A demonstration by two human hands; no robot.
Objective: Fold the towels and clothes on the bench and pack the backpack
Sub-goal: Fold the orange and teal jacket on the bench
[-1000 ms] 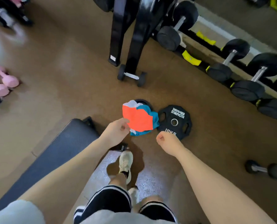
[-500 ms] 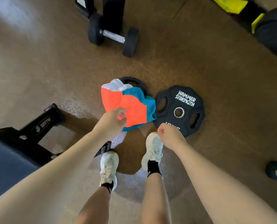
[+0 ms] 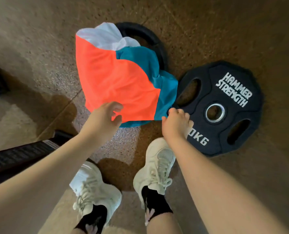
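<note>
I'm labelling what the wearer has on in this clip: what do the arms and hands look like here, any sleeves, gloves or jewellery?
Both forearms are bare up to the frame edge, with no sleeve in view. The left hand and right hand wear no gloves, and no watch, bracelet or ring is visible. The fingers are uncovered.

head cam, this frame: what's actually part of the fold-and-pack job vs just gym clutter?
Part of the job:
- orange, teal and white garment, on the floor
- left hand, fingers curled at its orange edge
- right hand, gripping its teal edge

Lying about:
- Hammer Strength weight plate
- second black plate, partly under the garment
- bench frame
</note>
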